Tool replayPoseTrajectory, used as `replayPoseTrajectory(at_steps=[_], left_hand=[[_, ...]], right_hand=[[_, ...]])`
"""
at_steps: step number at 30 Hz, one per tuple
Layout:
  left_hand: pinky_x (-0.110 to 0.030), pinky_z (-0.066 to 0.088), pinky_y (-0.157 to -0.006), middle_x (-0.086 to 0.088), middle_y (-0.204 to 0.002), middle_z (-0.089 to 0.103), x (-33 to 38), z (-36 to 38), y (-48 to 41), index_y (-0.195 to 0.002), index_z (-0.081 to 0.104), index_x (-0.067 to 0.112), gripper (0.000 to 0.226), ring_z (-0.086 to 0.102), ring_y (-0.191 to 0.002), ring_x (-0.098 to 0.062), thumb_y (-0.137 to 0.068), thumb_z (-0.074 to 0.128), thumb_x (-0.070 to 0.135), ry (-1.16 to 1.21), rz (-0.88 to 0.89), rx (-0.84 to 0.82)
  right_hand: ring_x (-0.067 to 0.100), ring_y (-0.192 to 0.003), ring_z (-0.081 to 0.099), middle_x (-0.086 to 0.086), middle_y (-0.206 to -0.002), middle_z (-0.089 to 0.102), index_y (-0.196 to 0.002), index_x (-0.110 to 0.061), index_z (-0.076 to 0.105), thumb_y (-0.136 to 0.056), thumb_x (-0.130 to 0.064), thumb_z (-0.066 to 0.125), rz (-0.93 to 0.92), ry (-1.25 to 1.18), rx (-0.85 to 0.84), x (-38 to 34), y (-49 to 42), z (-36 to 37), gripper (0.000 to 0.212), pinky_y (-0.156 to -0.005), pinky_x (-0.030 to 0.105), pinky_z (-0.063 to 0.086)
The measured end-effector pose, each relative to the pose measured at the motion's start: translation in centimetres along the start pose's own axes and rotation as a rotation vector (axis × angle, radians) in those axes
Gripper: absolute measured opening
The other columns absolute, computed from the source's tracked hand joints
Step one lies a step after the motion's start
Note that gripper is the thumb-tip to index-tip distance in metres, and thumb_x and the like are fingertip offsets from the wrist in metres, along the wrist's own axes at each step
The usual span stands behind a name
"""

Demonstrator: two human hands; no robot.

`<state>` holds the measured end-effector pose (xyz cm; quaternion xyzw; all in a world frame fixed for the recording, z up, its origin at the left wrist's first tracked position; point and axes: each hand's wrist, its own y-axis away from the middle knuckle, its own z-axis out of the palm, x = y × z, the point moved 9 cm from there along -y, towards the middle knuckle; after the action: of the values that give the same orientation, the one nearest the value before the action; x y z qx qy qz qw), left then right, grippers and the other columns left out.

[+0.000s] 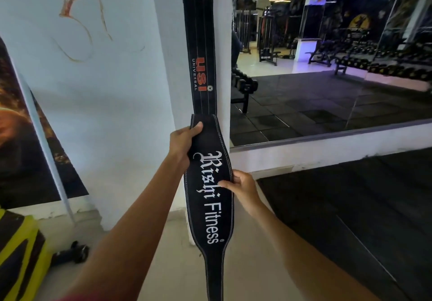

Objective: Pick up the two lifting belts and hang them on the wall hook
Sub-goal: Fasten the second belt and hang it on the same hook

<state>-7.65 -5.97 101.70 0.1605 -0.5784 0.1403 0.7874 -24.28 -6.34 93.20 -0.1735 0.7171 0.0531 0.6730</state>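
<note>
belts: one belt [201,50] hangs flat on the pillar [168,67], hook out of view | second belt [211,190] held below it | hands: left hand [184,143] clamps its upper edge, right hand [243,189] pinches its side | handling: looks thick, stiff, fairly heavy; grip the wide middle, lift by the top end

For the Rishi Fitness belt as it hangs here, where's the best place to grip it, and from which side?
Grip the Rishi Fitness belt at its upper end, coming from the left edge as the left hand does. It hangs lengthwise, so a top grip lets it fall straight; the wide middle looks harder to close a hand around.
</note>
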Motion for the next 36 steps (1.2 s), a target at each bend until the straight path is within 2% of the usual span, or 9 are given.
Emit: replayPoseTrajectory(at_steps=[3, 6, 9, 13, 16, 21, 24, 28, 36], left_hand=[[-0.039, 0.060, -0.074, -0.022, -0.099, 0.070, 0.3, 0.4, 0.2, -0.102, 0.068, -0.002, 0.023, 0.068, -0.088, -0.034, -0.085, 0.066, 0.012, -0.003, 0.038, -0.136], [-0.037, 0.058, -0.081, -0.025, -0.117, 0.063, 0.3, 0.5, 0.4, -0.115, 0.062, -0.004, 0.030, 0.064, -0.097, -0.036, -0.087, 0.060, 0.006, -0.009, 0.085, -0.249], [-0.038, 0.058, -0.083, -0.025, -0.112, 0.065, 0.4, 0.8, 1.0, -0.113, 0.063, -0.003, 0.028, 0.065, -0.095, -0.036, -0.086, 0.059, 0.004, -0.032, 0.139, -0.341], [-0.036, 0.058, -0.077, -0.024, -0.104, 0.068, -0.8, 0.5, 2.3, -0.112, 0.064, -0.005, 0.033, 0.066, -0.091, -0.036, -0.082, 0.063, 0.010, -0.105, 0.141, -0.435], [-0.041, 0.055, -0.087, -0.026, -0.118, 0.063, -2.5, -0.2, 2.2, -0.119, 0.062, 0.001, 0.040, 0.062, -0.103, -0.039, -0.080, 0.065, 0.012, -0.161, 0.086, -0.464], [-0.038, 0.049, -0.089, -0.002, -0.114, 0.067, -0.3, -0.3, 0.5, -0.117, 0.063, 0.024, 0.032, 0.063, -0.104, -0.019, -0.088, 0.059, 0.036, -0.110, -0.019, -0.420], [-0.036, 0.050, -0.083, -0.004, -0.096, 0.067, 1.8, 0.1, -0.4, -0.102, 0.066, 0.014, 0.030, 0.063, -0.090, -0.020, -0.094, 0.050, 0.039, -0.110, -0.047, -0.285], [-0.030, 0.052, -0.066, -0.007, -0.089, 0.065, 3.4, -0.4, -1.5, -0.095, 0.063, 0.006, 0.014, 0.062, -0.079, -0.021, -0.093, 0.056, 0.018, 0.036, 0.039, -0.050], [-0.030, 0.055, -0.067, -0.009, -0.100, 0.071, 2.1, 2.9, 0.8, -0.109, 0.067, 0.011, 0.021, 0.068, -0.088, -0.023, -0.092, 0.055, 0.013, -0.040, 0.194, -0.291]], right_hand=[[0.030, -0.100, 0.066, 0.014, -0.105, 0.070, -0.105, 0.001, 0.064, -0.078, -0.005, 0.070, 0.159, 0.205, -0.228, 0.2, -0.2, 0.6, 0.028, -0.096, 0.040, 0.050], [0.012, -0.105, 0.058, -0.010, -0.112, 0.061, -0.127, -0.013, 0.051, -0.092, -0.046, 0.043, 0.262, 0.148, -0.452, -2.6, -1.3, 1.6, 0.048, -0.096, 0.029, 0.044], [0.024, -0.126, 0.050, 0.006, -0.136, 0.054, -0.136, -0.014, 0.046, -0.071, -0.078, 0.031, 0.248, -0.104, -0.250, -6.3, -5.6, 1.2, 0.093, -0.110, 0.044, 0.035], [0.026, -0.116, 0.055, 0.012, -0.124, 0.061, -0.126, -0.007, 0.055, -0.086, -0.057, 0.047, 0.253, -0.347, -0.049, -9.3, -8.6, 1.4, 0.065, -0.106, 0.045, 0.039], [0.030, -0.114, 0.058, 0.015, -0.127, 0.061, -0.119, -0.004, 0.059, -0.069, -0.038, 0.076, 0.328, -0.364, 0.074, -7.8, -9.6, 1.0, 0.063, -0.104, 0.046, 0.042], [0.028, -0.115, 0.059, 0.010, -0.125, 0.063, -0.123, -0.007, 0.059, -0.084, -0.011, 0.065, 0.326, -0.329, 0.084, -6.8, -7.4, 2.0, 0.040, -0.101, 0.039, 0.046], [0.027, -0.131, 0.045, 0.008, -0.140, 0.051, -0.133, -0.007, 0.049, -0.085, -0.012, 0.063, 0.272, -0.298, 0.012, -6.3, -6.4, 2.7, 0.051, -0.113, 0.040, 0.031], [0.026, -0.133, 0.041, 0.009, -0.139, 0.051, -0.133, -0.005, 0.049, -0.088, -0.012, 0.059, 0.226, -0.220, -0.099, -6.6, -5.3, 3.2, 0.046, -0.116, 0.044, 0.023], [0.021, -0.107, 0.062, 0.007, -0.119, 0.066, -0.127, -0.013, 0.056, -0.091, -0.051, 0.043, 0.025, -0.224, -0.076, -13.7, -6.6, 1.0, 0.054, -0.095, 0.036, 0.047]])
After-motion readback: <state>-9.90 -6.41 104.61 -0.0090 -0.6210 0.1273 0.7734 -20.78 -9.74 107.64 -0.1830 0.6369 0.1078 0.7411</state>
